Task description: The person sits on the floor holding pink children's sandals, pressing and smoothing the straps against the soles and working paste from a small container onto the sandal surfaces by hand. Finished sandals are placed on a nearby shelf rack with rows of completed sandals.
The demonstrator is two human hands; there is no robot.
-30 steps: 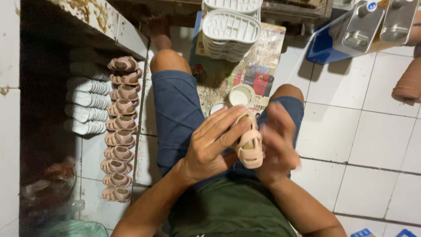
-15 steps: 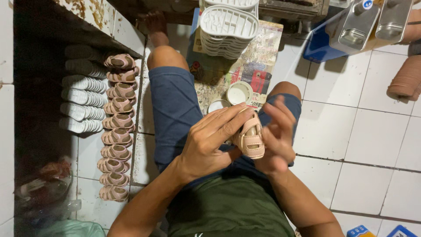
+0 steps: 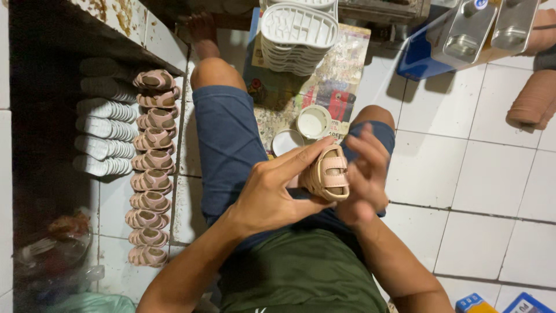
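Observation:
A small beige two-strap sandal upper (image 3: 329,174) is held over my lap, between both hands. My left hand (image 3: 272,191) wraps its left side, index finger stretched along the top and thumb beneath. My right hand (image 3: 362,174) presses against its right side with fingers spread upward. Below them are my blue shorts and green shirt. Two small round white pots (image 3: 313,122) sit on printed paper between my knees.
A row of several pink sandal uppers (image 3: 149,168) lines the floor at left, beside white soles (image 3: 101,133) under a tiled shelf. A stack of white soles (image 3: 297,32) stands ahead. Metal containers (image 3: 470,35) on a blue box are upper right; another person's legs (image 3: 536,98) far right.
The sandal has been turned slightly in my hands, and my right fingers have shifted up along its side. The view has tipped a little.

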